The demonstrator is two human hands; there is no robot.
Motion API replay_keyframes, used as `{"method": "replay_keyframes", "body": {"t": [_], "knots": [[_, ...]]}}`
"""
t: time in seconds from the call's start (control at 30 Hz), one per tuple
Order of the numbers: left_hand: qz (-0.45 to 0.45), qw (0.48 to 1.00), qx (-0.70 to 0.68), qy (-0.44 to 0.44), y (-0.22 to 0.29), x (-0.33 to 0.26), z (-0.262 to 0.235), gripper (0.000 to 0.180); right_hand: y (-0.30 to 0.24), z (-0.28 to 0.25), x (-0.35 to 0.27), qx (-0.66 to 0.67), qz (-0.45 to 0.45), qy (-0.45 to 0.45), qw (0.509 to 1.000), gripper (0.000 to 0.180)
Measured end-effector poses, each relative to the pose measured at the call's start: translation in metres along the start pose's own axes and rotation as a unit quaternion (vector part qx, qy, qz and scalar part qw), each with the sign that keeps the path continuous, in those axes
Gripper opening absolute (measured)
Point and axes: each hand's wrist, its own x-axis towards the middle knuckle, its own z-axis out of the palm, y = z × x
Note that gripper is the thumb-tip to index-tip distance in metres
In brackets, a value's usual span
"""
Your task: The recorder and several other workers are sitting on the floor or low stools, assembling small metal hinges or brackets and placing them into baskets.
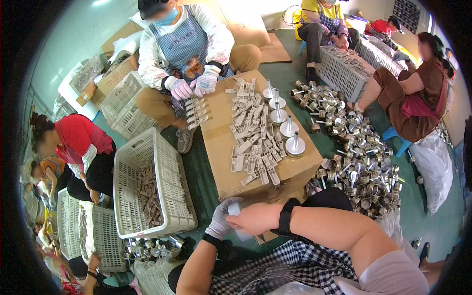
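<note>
My left hand (219,220), in a grey knit glove with a dark cuff, is closed on a pale, whitish piece (234,210) in front of the cardboard box (219,147). Bare and with a black band at the wrist, my right hand (253,219) meets the left at that piece. Its fingers are smeared and mostly hidden. Just beyond both hands, a heap of light grey plastic handle-like parts (253,132) covers the middle of the box top. Several round metal pieces with upright stems (295,145) stand in a line along its right side.
Opposite me, a co-worker's gloved hands (191,88) are at a row of handle-like parts (196,114) on the box edge. A white crate (172,177) of brownish parts stands left. Metal cup-shaped pieces (361,172) cover the floor at right. Other people sit around with crates.
</note>
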Motion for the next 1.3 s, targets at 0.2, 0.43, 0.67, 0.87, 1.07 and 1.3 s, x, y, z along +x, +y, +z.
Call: {"method": "replay_keyframes", "body": {"t": [0.2,0.43,0.67,0.87,1.07,1.3], "knots": [[0.001,0.997,-0.076,-0.009,0.000,0.001,0.000,0.038,0.002,0.002,0.000,0.002,-0.013,0.008,1.000,0.019],[-0.007,0.993,-0.115,-0.023,-0.003,0.003,-0.003,0.035,0.001,0.002,0.000,0.021,-0.027,0.009,0.999,0.019],[-0.038,0.985,-0.165,-0.016,-0.009,0.007,-0.004,0.030,-0.001,-0.001,-0.001,0.023,-0.028,0.005,0.999,0.020],[-0.073,0.946,-0.313,-0.044,-0.021,0.009,-0.018,0.029,-0.007,-0.001,0.001,0.027,-0.032,-0.004,0.999,0.021],[-0.007,0.989,-0.150,-0.009,-0.014,0.004,-0.010,0.030,-0.007,-0.002,0.000,0.044,-0.034,-0.010,0.998,0.022],[0.010,0.999,-0.049,-0.007,-0.004,0.004,-0.009,0.034,-0.009,-0.010,-0.002,0.043,0.019,-0.028,0.999,0.048]]}}
